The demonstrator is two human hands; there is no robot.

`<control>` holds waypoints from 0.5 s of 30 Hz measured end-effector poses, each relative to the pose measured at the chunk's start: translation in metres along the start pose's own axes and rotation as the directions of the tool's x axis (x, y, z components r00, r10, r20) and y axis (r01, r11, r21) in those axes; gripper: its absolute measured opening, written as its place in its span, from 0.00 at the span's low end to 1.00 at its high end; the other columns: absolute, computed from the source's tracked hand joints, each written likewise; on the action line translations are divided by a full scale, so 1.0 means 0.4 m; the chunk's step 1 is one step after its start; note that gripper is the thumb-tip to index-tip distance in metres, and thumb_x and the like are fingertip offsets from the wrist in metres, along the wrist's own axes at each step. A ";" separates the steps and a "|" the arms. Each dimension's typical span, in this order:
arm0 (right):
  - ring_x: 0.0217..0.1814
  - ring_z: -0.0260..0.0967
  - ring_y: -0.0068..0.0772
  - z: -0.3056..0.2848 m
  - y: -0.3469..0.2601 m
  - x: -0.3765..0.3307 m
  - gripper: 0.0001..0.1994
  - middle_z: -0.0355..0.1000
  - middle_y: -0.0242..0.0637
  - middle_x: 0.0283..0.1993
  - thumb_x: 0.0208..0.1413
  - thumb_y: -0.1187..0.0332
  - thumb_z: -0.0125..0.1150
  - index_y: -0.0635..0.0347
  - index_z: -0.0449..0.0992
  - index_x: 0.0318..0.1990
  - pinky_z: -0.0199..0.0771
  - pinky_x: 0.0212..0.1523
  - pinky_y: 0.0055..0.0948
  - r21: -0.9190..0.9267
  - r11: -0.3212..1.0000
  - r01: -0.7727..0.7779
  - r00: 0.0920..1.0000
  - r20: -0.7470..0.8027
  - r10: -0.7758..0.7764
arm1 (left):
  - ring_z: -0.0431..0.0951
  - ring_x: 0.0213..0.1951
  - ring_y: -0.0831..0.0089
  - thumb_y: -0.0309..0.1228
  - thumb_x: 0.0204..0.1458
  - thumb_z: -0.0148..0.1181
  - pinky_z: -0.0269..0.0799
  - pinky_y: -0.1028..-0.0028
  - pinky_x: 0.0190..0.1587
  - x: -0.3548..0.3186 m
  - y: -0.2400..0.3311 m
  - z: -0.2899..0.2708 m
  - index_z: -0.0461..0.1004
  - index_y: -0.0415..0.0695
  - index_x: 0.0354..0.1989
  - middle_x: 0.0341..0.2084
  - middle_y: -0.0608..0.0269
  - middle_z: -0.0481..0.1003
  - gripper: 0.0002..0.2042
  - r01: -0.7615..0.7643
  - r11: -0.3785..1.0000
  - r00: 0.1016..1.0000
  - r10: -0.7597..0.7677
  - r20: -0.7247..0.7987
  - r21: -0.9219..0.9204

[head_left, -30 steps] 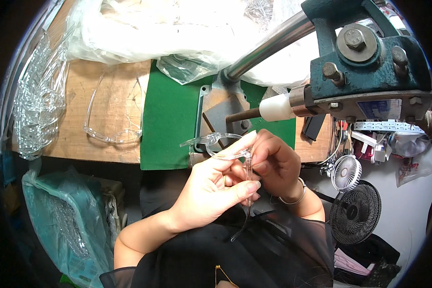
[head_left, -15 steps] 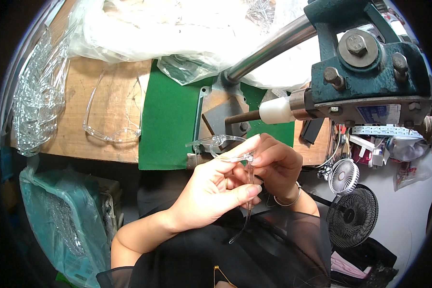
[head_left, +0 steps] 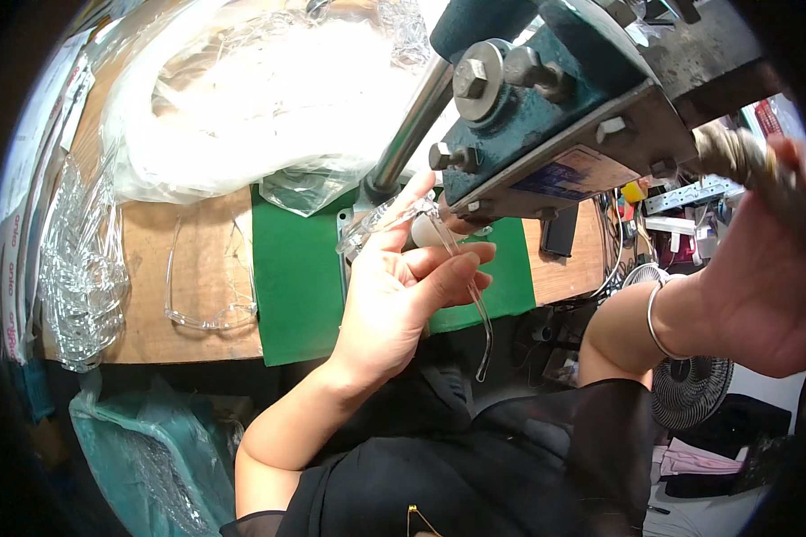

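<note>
My left hand (head_left: pixel 390 300) holds a pair of clear eyeglass frames (head_left: pixel 360 234) with fingers and thumb closed on it. One temple arm hangs down past my fingers, its tip dark and curved. The frame front is up beside the white plastic sleeve (head_left: pixel 425 231) under the teal bench press head (head_left: pixel 555 125), partly hidden by my fingers. At the far right my right hand (head_left: pixel 752 286) is raised, fingers curled around the press's cloth-wrapped lever handle (head_left: pixel 730 154). The press stands on a green mat (head_left: pixel 295 309).
Another clear eyeglass frame (head_left: pixel 228 315) lies on the wooden table (head_left: pixel 152 268) to the left. Beside it is a bundle of clear plastic-wrapped pieces (head_left: pixel 81 277). A large clear bag (head_left: pixel 139 134) covers the back. Below left stands a teal bag-lined bin (head_left: pixel 143 447). A fan (head_left: pixel 694 394) is at right.
My right hand has let go of the eyeglass frames and moved far right onto the lever handle. My left hand has carried the frames up to the press. The view has shifted.
</note>
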State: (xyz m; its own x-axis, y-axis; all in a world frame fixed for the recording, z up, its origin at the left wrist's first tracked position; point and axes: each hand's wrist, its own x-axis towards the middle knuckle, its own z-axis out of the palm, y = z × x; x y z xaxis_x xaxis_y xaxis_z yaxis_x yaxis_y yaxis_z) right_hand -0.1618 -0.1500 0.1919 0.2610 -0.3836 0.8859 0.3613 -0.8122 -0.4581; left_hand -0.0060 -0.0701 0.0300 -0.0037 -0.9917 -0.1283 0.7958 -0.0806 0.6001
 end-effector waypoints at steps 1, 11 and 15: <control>0.50 0.60 0.35 -0.018 -0.016 -0.033 0.26 0.64 0.38 0.46 0.44 0.51 0.60 0.62 0.66 0.44 0.50 0.60 0.42 -0.006 1.000 0.017 1.000 0.010 -0.017 | 0.76 0.34 0.74 0.22 0.50 0.57 0.73 0.77 0.36 0.000 0.003 0.004 0.44 0.48 0.64 0.37 0.56 0.74 0.36 0.012 1.000 1.000 -0.012 -0.014 -0.013; 0.31 0.53 0.19 0.005 -0.019 -0.211 0.19 0.56 0.19 0.24 0.36 0.42 0.66 0.43 0.68 0.21 0.47 0.51 0.30 0.037 0.994 0.103 0.989 0.100 -0.106 | 0.78 0.34 0.68 0.27 0.50 0.58 0.77 0.75 0.34 0.016 -0.010 0.025 0.60 0.44 0.49 0.34 0.56 0.76 0.18 0.012 1.000 0.996 -0.013 -0.090 -0.005; 0.33 0.55 0.22 0.000 -0.042 -0.141 0.20 0.58 0.22 0.26 0.40 0.42 0.61 0.46 0.68 0.24 0.47 0.51 0.31 0.017 0.999 0.038 0.998 0.053 -0.039 | 0.77 0.32 0.71 0.23 0.49 0.58 0.75 0.77 0.34 0.007 -0.008 0.017 0.55 0.44 0.56 0.34 0.55 0.75 0.25 -0.040 0.998 0.997 0.044 -0.066 0.055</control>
State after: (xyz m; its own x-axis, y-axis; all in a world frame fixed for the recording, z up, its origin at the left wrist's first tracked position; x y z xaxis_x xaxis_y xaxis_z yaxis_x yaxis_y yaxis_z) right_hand -0.1825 -0.1147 0.1499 0.2936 -0.3276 0.8980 0.3865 -0.8185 -0.4250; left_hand -0.0128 -0.0734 0.0330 0.0708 -0.9856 -0.1534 0.7608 -0.0461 0.6474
